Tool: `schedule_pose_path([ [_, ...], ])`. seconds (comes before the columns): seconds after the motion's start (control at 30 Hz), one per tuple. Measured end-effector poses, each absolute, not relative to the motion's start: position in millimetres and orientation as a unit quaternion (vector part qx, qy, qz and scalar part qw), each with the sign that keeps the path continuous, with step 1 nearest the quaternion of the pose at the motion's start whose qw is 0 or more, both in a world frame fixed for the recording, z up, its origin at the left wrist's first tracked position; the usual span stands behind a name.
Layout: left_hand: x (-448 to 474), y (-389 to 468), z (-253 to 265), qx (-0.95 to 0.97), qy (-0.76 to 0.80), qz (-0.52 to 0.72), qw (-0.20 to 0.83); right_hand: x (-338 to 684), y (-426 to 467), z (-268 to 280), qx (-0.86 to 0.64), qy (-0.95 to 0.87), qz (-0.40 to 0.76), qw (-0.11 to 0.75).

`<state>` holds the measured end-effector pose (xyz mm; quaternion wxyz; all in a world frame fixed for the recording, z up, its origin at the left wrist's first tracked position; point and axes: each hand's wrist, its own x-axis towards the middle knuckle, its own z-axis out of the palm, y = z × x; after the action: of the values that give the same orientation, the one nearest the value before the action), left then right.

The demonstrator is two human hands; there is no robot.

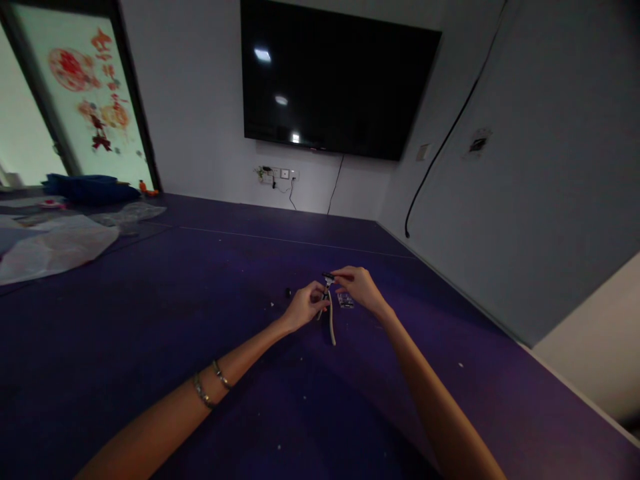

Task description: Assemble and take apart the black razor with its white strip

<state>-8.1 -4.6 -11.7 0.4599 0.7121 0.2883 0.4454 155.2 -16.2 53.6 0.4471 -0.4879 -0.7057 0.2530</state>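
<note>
My left hand point(303, 308) is closed round the middle of a small tool with pale, slim handles point(332, 327), which looks like pliers. One handle hangs down past my fingers, and a bit of the other shows beside it. At the tool's upper end is a small black, flat-topped part point(328, 275) with a light piece under it. My right hand point(361, 288) pinches this part from the right, its fingertips closed. Just below my right hand, a small patterned black-and-silver piece point(345, 301) lies on the purple surface. A small dark round piece point(288, 293) lies left of my left hand.
The purple surface point(210, 347) has small pale scraps on it. Clear plastic sheeting point(60, 250) and a dark blue cloth point(90, 189) lie at the far left. A black cable point(445, 137) hangs along the right wall. A television point(340, 80) is mounted on the back wall.
</note>
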Motion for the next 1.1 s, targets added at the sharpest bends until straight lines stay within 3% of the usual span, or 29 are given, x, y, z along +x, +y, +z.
schedule_pose_path([
  [1.1,-8.3,-0.8,-15.9,0.711,0.313,0.447,0.443,154.5,-23.3,55.2,-0.456,-0.729,0.264,0.437],
])
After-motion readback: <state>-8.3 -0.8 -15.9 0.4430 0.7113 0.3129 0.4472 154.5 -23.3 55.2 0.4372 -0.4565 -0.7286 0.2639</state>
